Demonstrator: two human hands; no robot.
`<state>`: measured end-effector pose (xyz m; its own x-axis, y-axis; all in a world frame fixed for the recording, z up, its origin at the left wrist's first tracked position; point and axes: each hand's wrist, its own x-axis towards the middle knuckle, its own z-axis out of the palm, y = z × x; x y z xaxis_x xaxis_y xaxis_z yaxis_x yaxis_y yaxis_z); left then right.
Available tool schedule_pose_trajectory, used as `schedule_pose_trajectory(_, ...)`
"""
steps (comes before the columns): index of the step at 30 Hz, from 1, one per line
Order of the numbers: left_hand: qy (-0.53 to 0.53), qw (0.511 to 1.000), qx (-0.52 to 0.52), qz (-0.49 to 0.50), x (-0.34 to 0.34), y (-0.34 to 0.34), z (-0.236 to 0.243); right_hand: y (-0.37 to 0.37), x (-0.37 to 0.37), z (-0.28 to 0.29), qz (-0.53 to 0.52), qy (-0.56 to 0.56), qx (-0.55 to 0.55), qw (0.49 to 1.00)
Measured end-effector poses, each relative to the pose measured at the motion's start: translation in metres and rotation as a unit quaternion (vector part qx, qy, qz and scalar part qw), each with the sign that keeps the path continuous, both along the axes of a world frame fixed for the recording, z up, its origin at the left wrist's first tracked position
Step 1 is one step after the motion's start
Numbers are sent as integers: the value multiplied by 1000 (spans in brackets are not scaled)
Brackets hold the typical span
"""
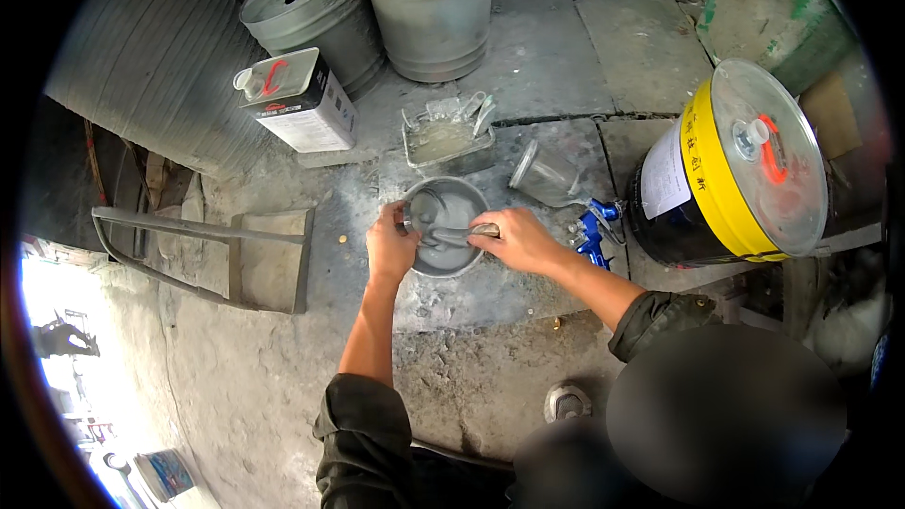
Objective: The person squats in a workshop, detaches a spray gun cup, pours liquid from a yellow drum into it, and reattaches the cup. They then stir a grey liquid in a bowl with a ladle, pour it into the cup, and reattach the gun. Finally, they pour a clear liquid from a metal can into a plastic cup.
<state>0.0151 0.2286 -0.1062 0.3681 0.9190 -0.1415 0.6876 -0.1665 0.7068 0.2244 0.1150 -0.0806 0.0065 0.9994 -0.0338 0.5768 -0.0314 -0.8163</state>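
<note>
Concrete floor (528, 66); both hands (391, 247) (517, 238) grip tools over grey bowl (446, 226).

A dusty grey concrete floor (273, 386), cracked into slabs, carries everything. At its middle sits a small grey pail (445, 226), with a square tray (447, 144) just behind it. Two grey drums (377, 9) stand at the far edge, a white rectangular can (300, 102) beside them. A yellow-and-black drum (726, 170) lies tilted toward the right edge, a blue spray gun (594, 231) and jar (549, 174) between it and the pail.
</note>
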Motion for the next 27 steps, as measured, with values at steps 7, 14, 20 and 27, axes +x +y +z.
schedule_pose_trajectory(7,139,983,101,-65,-16,10,-44,-1,-21,-23,41,-177,146,973)
schedule_pose_trajectory(14,11,999,41,1,9,-9,-5,4,1,2,-20,132,-81,988)
schedule_pose_trajectory(20,28,996,74,44,10,-11,-30,-4,-1,-4,20,20,54,998)
schedule_pose_trajectory(27,-17,997,73,31,6,-18,0,-3,-10,6,35,-109,130,985)
